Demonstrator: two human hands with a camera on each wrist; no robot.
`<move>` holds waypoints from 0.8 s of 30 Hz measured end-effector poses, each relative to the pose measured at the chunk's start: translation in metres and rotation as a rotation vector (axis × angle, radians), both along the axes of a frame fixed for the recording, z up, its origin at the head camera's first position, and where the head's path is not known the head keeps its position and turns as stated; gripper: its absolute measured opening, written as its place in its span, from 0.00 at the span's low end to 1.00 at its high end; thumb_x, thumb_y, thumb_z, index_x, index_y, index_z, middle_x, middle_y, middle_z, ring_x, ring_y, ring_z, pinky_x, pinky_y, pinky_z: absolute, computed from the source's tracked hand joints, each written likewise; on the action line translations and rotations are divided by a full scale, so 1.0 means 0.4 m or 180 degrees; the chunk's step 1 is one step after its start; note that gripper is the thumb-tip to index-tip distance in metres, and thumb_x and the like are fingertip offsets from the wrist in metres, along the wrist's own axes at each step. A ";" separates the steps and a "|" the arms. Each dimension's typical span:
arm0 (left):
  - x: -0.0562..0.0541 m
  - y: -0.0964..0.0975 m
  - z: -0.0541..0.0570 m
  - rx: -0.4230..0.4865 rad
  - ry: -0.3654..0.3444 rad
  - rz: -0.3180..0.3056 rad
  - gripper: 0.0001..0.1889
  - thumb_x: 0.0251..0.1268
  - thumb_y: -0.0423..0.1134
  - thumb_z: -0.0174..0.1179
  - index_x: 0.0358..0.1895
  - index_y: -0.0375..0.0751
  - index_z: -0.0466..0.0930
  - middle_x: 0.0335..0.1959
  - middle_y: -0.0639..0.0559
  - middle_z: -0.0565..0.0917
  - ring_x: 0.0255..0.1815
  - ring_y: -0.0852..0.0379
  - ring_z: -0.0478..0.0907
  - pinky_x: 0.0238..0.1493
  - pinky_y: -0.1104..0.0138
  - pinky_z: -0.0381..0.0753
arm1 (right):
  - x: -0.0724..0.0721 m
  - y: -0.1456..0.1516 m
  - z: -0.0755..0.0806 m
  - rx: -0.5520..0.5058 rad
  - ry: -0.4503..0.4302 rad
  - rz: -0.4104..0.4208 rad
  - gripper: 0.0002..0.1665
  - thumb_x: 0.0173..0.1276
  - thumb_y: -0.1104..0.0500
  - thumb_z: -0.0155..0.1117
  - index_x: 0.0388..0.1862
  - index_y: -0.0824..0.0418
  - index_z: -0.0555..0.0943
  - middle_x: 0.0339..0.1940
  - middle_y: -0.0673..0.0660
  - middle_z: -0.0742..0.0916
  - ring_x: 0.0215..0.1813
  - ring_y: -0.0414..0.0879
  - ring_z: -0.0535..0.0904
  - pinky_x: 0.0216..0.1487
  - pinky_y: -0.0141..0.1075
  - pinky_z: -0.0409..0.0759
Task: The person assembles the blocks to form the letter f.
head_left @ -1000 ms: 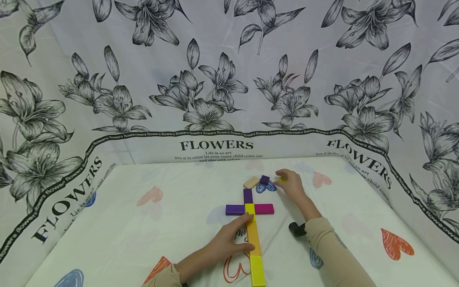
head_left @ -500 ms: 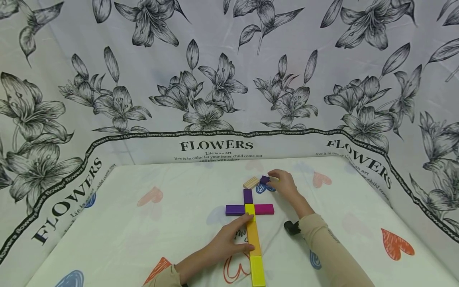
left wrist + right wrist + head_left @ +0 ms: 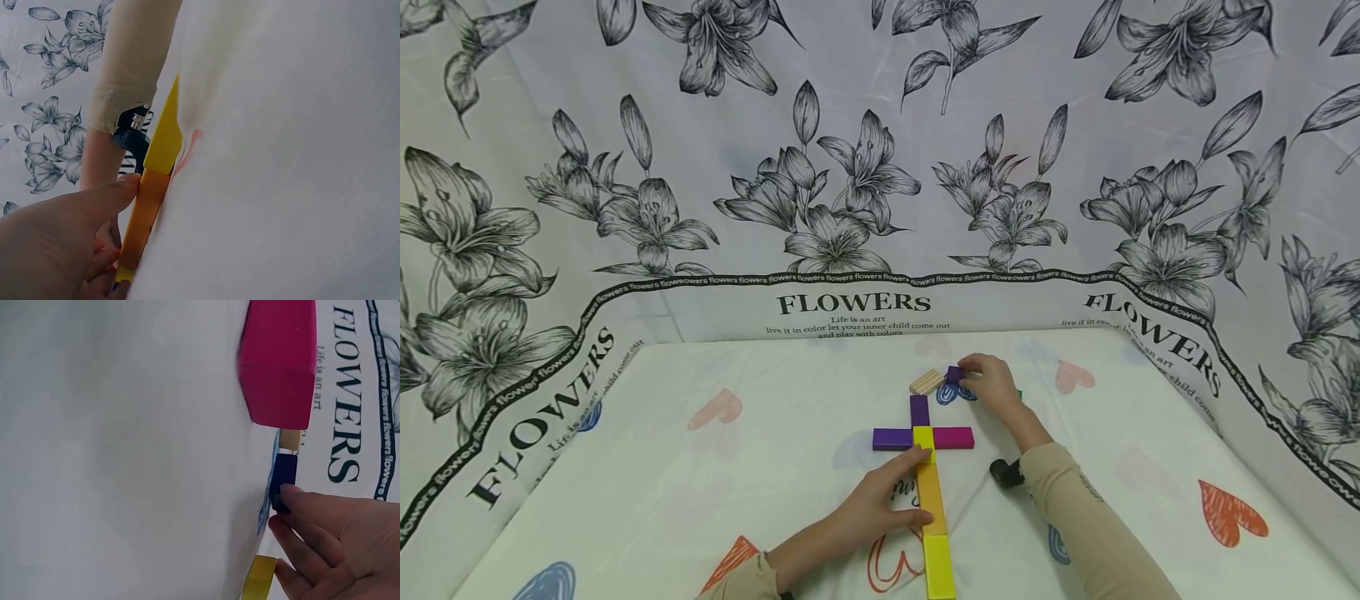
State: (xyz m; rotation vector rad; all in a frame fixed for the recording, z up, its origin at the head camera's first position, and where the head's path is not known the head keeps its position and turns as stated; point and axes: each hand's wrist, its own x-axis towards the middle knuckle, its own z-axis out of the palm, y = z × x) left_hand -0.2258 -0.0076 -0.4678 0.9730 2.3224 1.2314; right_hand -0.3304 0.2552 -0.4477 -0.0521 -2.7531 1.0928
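Note:
My left hand rests along a row of toy blocks, its thumb touching the orange block and its index finger on the yellow block above. In the left wrist view the left thumb lies against the orange block. Farther back, my right hand pinches a dark purple block, thumb on its end in the right wrist view. There, a yellow block stands near the other fingertips. A purple block and a magenta block flank the row.
A pale wooden block lies left of the right hand. Another purple block tops the row and a second yellow block ends it nearest me. A bit of green shows behind the right hand. Patterned cloth backs the table.
My right hand has moved left from the small yellow block to the dark purple block and now pinches it. The left hand stays where it was. Green has come into view behind the right hand.

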 end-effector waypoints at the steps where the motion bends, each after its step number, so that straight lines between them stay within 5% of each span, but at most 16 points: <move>1: 0.000 0.000 0.000 -0.0003 0.0001 0.0002 0.41 0.58 0.52 0.68 0.74 0.57 0.59 0.76 0.58 0.63 0.79 0.52 0.57 0.76 0.51 0.61 | 0.001 -0.001 0.001 -0.0008 0.0013 0.0011 0.20 0.63 0.69 0.67 0.55 0.67 0.80 0.55 0.65 0.86 0.63 0.60 0.79 0.68 0.53 0.74; 24: -0.001 0.002 -0.001 -0.0038 0.0034 0.0015 0.41 0.57 0.51 0.68 0.74 0.57 0.59 0.76 0.58 0.63 0.78 0.52 0.57 0.76 0.51 0.61 | -0.009 -0.012 -0.003 0.0040 -0.0056 0.0020 0.20 0.65 0.68 0.65 0.56 0.67 0.79 0.56 0.65 0.85 0.64 0.60 0.78 0.70 0.53 0.73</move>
